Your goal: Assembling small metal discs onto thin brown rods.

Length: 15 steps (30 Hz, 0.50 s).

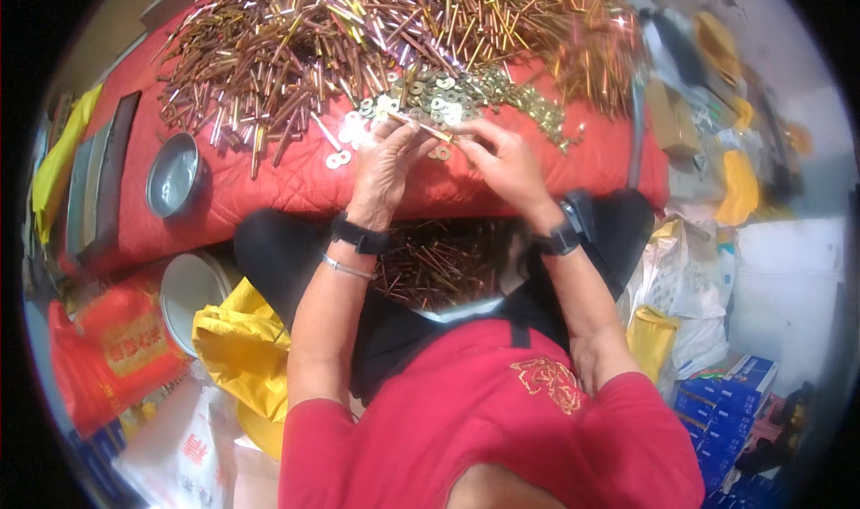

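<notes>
A long brass-coloured bolt (421, 127) lies slantwise between my two hands, over the near edge of a pile of washers. My left hand (383, 164) is closed on its left part, fingers and thumb pinching it. The thumb and forefinger of my right hand (506, 162) close on its right end; whether a small part sits there too I cannot make out. Just beyond my fingers are flat silvery washers (439, 104), some loose ones lying by my left hand. Small brass-coloured nuts (537, 111) spread to the right of the washers.
A great heap of similar bolts (358, 25) covers the far part of the red-covered table (296, 187). A metal bowl (174, 176) stands at the left. More bolts (439, 263) lie in a container between my legs. Yellow bags (242, 330) and blue boxes (724, 402) flank me.
</notes>
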Available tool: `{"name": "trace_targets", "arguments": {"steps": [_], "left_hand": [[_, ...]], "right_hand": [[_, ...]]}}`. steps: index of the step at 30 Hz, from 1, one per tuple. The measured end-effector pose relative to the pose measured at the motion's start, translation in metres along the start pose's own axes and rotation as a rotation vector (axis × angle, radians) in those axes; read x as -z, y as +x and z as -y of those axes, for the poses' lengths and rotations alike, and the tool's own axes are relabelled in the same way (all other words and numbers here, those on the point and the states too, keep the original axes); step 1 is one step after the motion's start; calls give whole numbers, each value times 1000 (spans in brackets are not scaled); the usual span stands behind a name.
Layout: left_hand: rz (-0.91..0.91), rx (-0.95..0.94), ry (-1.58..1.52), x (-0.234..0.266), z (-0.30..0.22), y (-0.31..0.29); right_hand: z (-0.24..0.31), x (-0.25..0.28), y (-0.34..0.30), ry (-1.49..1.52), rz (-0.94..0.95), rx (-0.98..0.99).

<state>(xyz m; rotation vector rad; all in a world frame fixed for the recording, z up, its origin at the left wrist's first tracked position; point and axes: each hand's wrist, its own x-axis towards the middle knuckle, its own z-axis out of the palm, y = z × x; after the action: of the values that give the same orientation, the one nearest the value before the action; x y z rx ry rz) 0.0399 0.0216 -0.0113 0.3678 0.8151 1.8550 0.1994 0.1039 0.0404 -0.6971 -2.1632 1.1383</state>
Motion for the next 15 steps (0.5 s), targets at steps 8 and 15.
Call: {"name": "trace_targets", "arguments": {"steps": [8, 15], "left_hand": [[-14, 156, 27, -11, 16, -11], [-122, 168, -177, 6, 0, 0]], "right_hand": [[-10, -41, 27, 45, -256, 181], [-72, 41, 47, -416, -215, 224]]}}
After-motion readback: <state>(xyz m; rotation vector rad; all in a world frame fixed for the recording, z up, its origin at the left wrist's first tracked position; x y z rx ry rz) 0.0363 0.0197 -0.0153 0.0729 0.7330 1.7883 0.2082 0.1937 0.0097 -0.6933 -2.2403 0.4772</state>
